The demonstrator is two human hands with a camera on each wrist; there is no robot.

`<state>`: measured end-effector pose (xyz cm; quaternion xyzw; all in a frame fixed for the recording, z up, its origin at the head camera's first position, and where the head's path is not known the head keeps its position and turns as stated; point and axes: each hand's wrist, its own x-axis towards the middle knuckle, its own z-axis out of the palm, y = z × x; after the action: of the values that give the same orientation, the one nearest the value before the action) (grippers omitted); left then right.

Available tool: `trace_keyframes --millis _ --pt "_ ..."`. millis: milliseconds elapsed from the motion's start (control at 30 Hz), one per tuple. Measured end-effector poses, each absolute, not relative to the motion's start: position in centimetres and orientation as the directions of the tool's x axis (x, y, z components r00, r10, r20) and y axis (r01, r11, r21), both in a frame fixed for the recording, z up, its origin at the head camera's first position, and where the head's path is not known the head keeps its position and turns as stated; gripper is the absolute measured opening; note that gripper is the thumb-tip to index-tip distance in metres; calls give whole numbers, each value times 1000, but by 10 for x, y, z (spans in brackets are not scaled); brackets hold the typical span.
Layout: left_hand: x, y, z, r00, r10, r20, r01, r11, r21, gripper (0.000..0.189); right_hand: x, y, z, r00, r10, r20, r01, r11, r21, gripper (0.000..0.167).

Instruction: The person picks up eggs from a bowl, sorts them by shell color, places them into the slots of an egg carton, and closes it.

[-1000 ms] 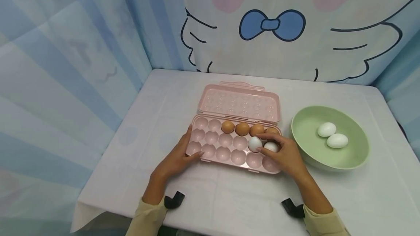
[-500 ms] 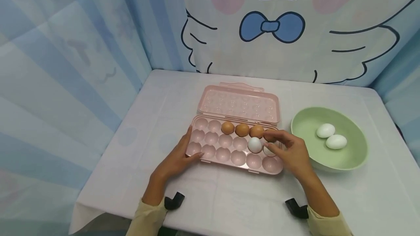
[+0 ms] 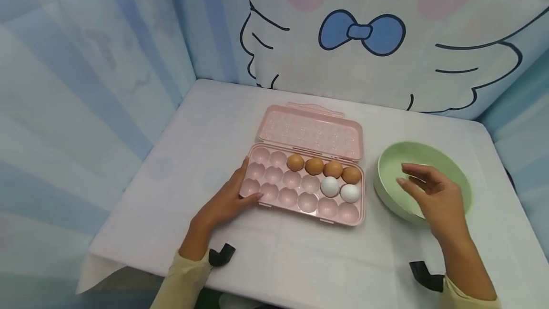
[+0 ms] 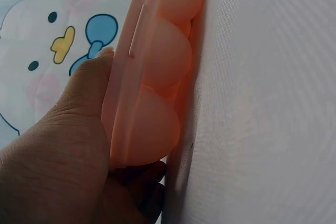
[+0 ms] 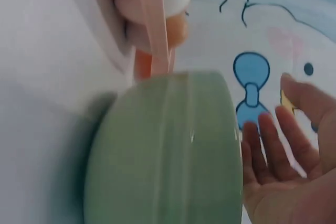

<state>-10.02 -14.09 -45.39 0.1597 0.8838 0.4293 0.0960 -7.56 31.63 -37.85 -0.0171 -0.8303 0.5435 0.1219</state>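
A pink egg carton (image 3: 288, 197) lies with its lid (image 3: 310, 128) folded back. Several brown eggs (image 3: 314, 166) fill part of its back row, and two white eggs (image 3: 330, 187) sit in the middle row on the right. My left hand (image 3: 227, 199) grips the carton's left end; the left wrist view shows the thumb on the rim and fingers (image 4: 149, 179) curled below. Over the green bowl (image 3: 392, 197) is my right hand (image 3: 442, 199), thumb and fingers apart with nothing between them. This hand hides the bowl's contents in the head view.
A white cloth covers the table (image 3: 300, 261). Behind it hangs a curtain (image 3: 343, 70) printed with a cartoon figure, and blue striped cloth (image 3: 107, 108) closes off the left side. The bowl stands just right of the carton.
My right hand has let go of the white egg in the carton's middle row and moved right, over the bowl. The left hand keeps its hold on the carton.
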Motion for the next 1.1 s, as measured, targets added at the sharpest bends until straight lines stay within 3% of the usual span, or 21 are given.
trace_keyframes --millis 167,333,433,767,900,1100 --pt "-102 -143 -454 -929 369 -37 202 586 785 103 -88 347 -374 -939 344 -20 112 249 -962 44" --pt "-102 -142 -452 -924 380 -35 200 562 803 104 -97 363 -375 -915 388 -113 156 83 -984 39" --pt "-101 -141 -451 -927 374 -35 196 561 804 105 -101 367 -377 -913 386 -129 169 72 -983 36" --pt "-99 -141 -450 -932 358 -53 179 582 793 103 -114 374 -381 -935 325 -140 239 290 -926 21" --pt "-99 -140 -450 -932 359 -52 179 582 794 103 -122 370 -382 -945 280 -168 252 299 -921 30" --pt "-99 -141 -452 -931 362 -41 186 568 801 103 -131 362 -381 -954 210 -214 280 367 -887 58"
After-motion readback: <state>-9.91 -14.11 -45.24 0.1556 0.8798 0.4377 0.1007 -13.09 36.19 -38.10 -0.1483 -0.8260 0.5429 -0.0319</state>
